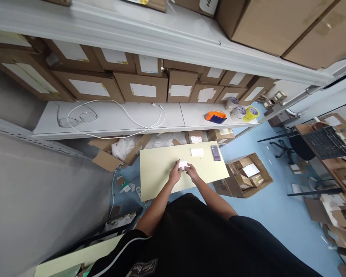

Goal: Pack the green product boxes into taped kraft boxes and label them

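Observation:
A small white flat object [182, 163] is held between both hands over the pale yellow board [158, 165]; its exact kind is too small to make out. My left hand [175, 174] grips its left side, fingers closed along the edge. On the other side, my right hand [192, 173] has its fingertips closed at the lower right edge. Just beyond the hands lies a white rectangular piece [197, 152], flat on the board. A dark, pixel-blurred rectangular item [215, 153] rests near the board's right end.
A white shelf [173, 115] ahead carries a white cable [127, 113], glasses [77, 118], an orange and blue item [216, 116] and tape rolls [238, 112]. Cardboard boxes [144, 86] line its back. An open carton [265, 173] stands on the floor at right.

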A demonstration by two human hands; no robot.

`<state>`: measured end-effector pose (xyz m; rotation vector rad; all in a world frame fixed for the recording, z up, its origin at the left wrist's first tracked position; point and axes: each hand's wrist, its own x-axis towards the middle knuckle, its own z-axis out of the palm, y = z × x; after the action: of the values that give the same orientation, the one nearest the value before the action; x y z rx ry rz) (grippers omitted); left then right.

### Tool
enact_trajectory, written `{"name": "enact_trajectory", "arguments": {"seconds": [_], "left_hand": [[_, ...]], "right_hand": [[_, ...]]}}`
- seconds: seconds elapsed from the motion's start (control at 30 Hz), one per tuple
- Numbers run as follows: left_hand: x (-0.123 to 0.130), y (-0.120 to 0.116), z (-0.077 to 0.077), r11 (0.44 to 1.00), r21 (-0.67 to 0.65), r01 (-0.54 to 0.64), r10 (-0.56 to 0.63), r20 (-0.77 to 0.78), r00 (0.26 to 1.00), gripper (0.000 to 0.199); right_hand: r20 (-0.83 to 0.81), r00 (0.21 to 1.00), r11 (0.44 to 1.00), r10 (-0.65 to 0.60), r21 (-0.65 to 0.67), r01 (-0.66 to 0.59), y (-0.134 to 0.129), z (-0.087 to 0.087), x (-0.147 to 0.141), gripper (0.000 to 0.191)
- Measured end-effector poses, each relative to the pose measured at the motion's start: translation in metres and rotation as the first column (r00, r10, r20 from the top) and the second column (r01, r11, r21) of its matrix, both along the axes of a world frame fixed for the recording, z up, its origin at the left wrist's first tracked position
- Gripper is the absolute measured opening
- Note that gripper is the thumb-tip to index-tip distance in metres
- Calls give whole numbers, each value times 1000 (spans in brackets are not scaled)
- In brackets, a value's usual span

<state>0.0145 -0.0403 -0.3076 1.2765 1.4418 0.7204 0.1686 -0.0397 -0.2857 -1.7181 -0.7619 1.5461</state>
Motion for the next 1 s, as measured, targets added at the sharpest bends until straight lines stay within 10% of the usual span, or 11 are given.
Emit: {"name": "enact_trajectory", "arguments": {"seconds": [0.47,0.7,1.0], "left_hand": [[-163,46,3,928,100,-360,370,-116,922,63],[-153,39,15,887,200,-417,454,-210,866,63],[-87,52,71,856,447,-261,345,-117,931,57]], "right_hand": [[-117,940,943,321,-48,-328,82,-5,-189,39],[85,955,956,284,52,-289,80,0,-151,45],[288,957,913,-15,394,-104,81,39,-33,25]]}}
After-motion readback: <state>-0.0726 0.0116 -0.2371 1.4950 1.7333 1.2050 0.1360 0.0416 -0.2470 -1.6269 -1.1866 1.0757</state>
